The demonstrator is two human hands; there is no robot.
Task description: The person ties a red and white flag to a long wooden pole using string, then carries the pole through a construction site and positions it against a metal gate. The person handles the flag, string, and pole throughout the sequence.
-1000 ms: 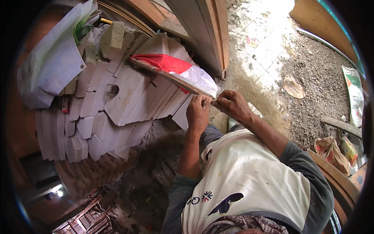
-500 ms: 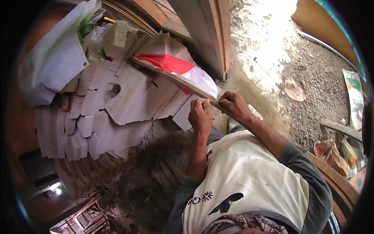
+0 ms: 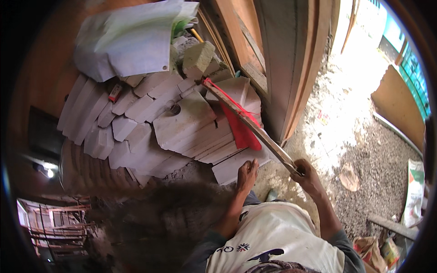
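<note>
A wooden stick slants from the stacked pale blocks down to my right hand, whose fingers are wrapped round its near end. Red cloth is fastened along the stick and hangs from its left side, over the blocks. My left hand is raised apart from the stick, in front of the lowest blocks. Its fingers are drawn together; whatever may be between them is too small to make out.
Stacked pale blocks fill the left, with a whitish sheet over their far end. A wooden door frame stands beyond the stick. Gravel, a plank and crumpled bags lie at the right.
My hands have moved apart and lower in the picture. The stick has turned steeper and the red cloth has swung to its left side. The view has shifted, too.
</note>
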